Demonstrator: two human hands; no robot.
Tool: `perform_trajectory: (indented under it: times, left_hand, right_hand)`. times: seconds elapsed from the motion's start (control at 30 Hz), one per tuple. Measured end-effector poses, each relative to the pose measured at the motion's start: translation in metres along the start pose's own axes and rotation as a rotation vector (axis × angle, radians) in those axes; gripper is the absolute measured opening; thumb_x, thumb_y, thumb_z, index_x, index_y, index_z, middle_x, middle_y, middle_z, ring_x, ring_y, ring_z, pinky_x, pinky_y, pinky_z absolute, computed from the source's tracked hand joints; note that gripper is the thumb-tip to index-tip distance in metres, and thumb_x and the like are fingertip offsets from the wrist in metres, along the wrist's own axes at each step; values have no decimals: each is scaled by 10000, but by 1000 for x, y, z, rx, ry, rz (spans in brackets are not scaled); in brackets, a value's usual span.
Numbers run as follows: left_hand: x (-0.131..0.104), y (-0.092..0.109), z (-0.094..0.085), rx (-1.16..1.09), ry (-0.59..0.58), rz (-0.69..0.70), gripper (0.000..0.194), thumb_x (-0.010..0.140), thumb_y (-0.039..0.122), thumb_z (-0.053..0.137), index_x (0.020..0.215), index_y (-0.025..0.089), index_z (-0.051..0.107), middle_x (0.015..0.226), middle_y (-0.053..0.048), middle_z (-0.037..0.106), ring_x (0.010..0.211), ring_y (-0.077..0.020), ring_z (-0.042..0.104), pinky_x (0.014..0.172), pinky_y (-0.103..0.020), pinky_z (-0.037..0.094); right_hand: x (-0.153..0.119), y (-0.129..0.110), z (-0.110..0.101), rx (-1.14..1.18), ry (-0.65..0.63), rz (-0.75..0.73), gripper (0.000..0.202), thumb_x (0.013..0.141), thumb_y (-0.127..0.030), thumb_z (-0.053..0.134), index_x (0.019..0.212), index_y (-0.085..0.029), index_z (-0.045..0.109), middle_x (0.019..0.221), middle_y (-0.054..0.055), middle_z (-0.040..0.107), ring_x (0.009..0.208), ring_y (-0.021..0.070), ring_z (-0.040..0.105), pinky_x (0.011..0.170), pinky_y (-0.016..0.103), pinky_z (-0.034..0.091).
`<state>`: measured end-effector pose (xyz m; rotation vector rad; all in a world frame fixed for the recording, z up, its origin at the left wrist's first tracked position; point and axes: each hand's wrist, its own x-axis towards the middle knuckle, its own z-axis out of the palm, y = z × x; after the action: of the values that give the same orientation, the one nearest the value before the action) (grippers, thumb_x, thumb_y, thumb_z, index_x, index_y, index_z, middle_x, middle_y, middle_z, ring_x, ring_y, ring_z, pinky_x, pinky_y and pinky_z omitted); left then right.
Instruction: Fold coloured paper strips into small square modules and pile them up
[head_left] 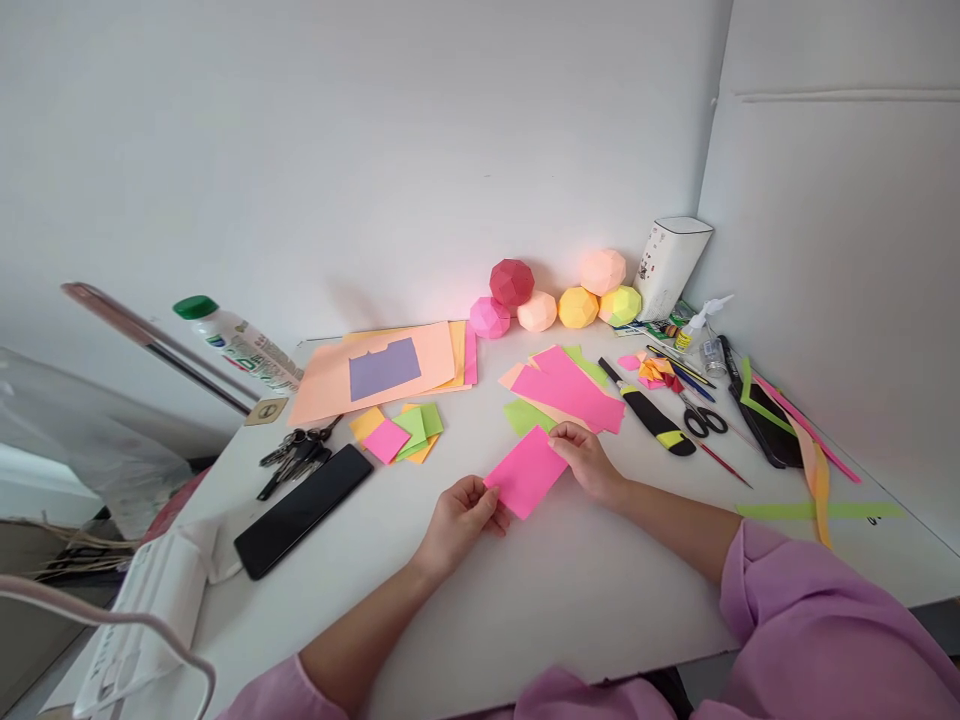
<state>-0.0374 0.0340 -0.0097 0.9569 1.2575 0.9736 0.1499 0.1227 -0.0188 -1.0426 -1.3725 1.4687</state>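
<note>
The left hand (469, 515) pinches the left end of one pink paper (527, 475), held above the desk (585, 590); the right hand (589, 460) grips its far right end. The step in hand looks like handling this single sheet; the next move would call for a light hold on both ends, so it stays flat. Farther off are one phone (304, 512), several small paper squares (386, 440) too overlapped to count, one cutter (649, 410), one pair of scissors (706, 422) and, by the wall, six paper balls (512, 283).
</note>
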Motion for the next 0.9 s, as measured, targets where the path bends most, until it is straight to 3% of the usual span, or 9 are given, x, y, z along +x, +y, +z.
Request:
perform_trajectory:
  times: [0.1,0.2,0.4,0.67,0.9]
  left_hand:
    - [-1,0,2,31,-52,12,270,755,426,562,716,162,519,642,-29,650,577,-140,593,547,-274,490]
    - [0,0,3,65,-55,13,282,751,439,563,761,158,540,619,-11,631,521,-121,556,504,-254,464]
    - [1,-1,4,102,5,-13,336,745,478,547,627,179,450,525,15,594,379,-85,473,413,-214,345]
    - [0,-2,8,196,7,-37,327,739,484,546,650,175,486,486,28,561,352,-77,403,379,-201,279]
    - [-2,2,13,244,9,-20,366,740,525,514,632,175,497,494,16,572,361,-79,398,390,-206,294]
  right_hand:
    - [0,-1,1,5,18,-18,169,707,-306,552,624,-181,475,627,-28,403,584,107,359,552,244,321]
    - [-1,-2,3,7,28,-23,154,710,-291,549,626,-180,481,634,-29,412,586,106,363,564,249,321]
    - [-1,-6,5,4,64,-14,171,696,-294,559,600,-182,473,619,-35,401,576,106,355,569,250,319]
    - [1,-2,6,14,88,-11,176,697,-312,562,609,-181,484,622,-32,400,581,105,358,552,241,315]
    - [2,-2,6,32,105,3,191,698,-347,560,634,-186,479,616,-26,407,570,108,371,518,233,331]
